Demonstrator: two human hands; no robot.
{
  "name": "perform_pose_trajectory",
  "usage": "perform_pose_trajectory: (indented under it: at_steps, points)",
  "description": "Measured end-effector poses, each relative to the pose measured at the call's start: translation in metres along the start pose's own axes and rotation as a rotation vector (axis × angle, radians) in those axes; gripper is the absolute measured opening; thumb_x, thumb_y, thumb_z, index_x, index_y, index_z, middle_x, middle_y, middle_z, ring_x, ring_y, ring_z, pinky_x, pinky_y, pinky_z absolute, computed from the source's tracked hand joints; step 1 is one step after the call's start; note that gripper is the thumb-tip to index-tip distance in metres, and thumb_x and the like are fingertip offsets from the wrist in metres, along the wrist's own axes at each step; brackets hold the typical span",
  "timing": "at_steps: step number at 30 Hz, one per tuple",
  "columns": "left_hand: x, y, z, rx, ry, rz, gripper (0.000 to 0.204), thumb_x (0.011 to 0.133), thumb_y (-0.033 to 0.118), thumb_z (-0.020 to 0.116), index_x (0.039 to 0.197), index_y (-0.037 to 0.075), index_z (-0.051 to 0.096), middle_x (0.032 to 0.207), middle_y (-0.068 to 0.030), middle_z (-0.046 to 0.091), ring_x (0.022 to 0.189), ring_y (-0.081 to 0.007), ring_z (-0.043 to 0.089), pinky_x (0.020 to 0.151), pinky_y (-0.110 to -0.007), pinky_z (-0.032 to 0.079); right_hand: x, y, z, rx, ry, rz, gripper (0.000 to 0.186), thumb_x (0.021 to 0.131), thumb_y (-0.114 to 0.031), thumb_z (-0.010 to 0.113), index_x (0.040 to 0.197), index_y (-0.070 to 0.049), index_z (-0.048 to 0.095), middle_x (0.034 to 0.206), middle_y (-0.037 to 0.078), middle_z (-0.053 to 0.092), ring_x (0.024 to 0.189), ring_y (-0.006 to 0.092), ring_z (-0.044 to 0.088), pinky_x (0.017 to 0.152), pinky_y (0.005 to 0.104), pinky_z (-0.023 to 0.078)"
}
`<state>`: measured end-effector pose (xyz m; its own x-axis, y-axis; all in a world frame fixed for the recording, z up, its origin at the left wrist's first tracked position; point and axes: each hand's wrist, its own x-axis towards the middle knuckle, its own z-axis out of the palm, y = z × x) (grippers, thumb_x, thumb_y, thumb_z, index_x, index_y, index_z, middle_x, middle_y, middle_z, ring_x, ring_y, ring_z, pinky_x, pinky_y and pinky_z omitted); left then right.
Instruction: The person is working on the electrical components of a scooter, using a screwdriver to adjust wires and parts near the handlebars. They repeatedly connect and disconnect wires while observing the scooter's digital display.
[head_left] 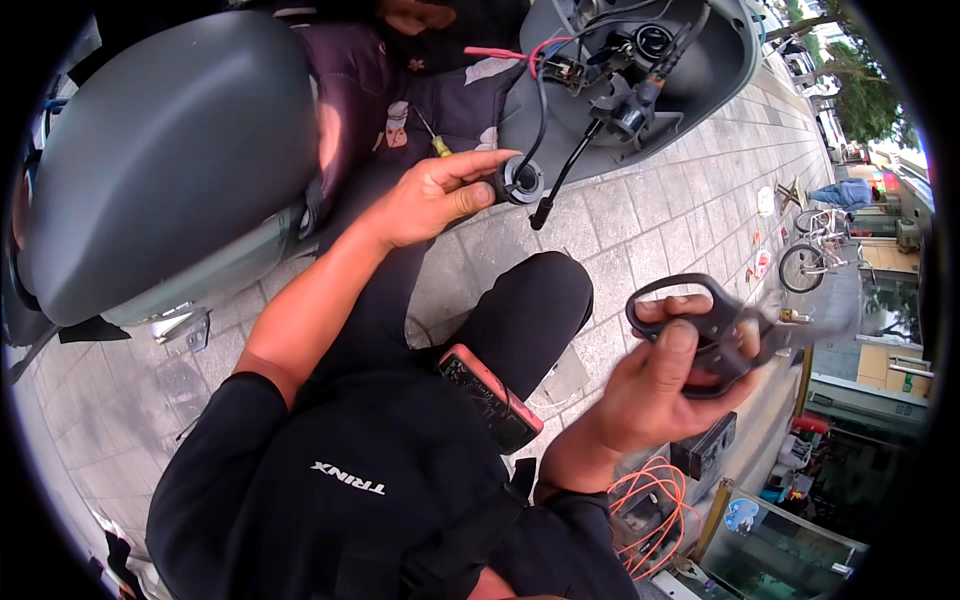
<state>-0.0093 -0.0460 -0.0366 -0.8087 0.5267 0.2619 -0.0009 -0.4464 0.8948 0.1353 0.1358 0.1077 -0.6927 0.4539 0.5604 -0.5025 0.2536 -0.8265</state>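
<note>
Left hand (430, 203) grasps the cylinder (526, 180) beside the lower left edge of the panel (715, 85). Right hand (648, 398) grips the scissors (718, 322), well apart, rightward and lower, blades pointing away.

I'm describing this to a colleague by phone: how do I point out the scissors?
Start at the black-trousered knee near the centre, then go right to the person's right hand. It grips the scissors; their big black handle loops set them apart from the red-edged multimeter.
</note>
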Motion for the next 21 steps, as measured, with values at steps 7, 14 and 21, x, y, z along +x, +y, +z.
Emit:
perform_pose_trajectory:
  at_steps: [7, 14, 21]
  points:
    - [-0.002, 0.000, 0.003, 0.117, 0.021, -0.036, 0.050, 0.103, 0.016, 0.067, 0.150, 0.003, 0.054, 0.134, -0.0050, 0.067, 0.121, -0.0115, 0.060, 0.106, -0.030, 0.046, 0.006, 0.001, -0.015, -0.082, -0.184, 0.389, 0.041, 0.095, 0.001, 0.067, 0.132, -0.002, 0.051, 0.102, 0.017, 0.069, 0.081, 0.0190, 0.068, 0.073, 0.0300, 0.057]
    - [-0.001, -0.010, 0.001, 0.241, 0.021, -0.027, 0.050, 0.103, 0.020, 0.068, 0.149, 0.003, 0.055, 0.134, -0.0048, 0.067, 0.123, -0.0126, 0.060, 0.107, -0.030, 0.046, -0.002, 0.042, -0.022, -0.408, -0.570, 0.613, 0.039, 0.094, -0.005, 0.072, 0.129, 0.000, 0.055, 0.100, 0.013, 0.069, 0.083, 0.0163, 0.068, 0.076, 0.0283, 0.056]
    - [0.003, -0.015, 0.000, 0.302, 0.052, -0.044, 0.051, 0.102, 0.023, 0.070, 0.147, 0.004, 0.057, 0.136, -0.0073, 0.067, 0.125, -0.0146, 0.060, 0.108, -0.032, 0.046, 0.000, 0.046, -0.009, -0.198, -0.361, 0.405, 0.033, 0.095, 0.002, 0.064, 0.127, 0.001, 0.054, 0.093, 0.012, 0.070, 0.078, 0.0144, 0.067, 0.069, 0.0283, 0.056]
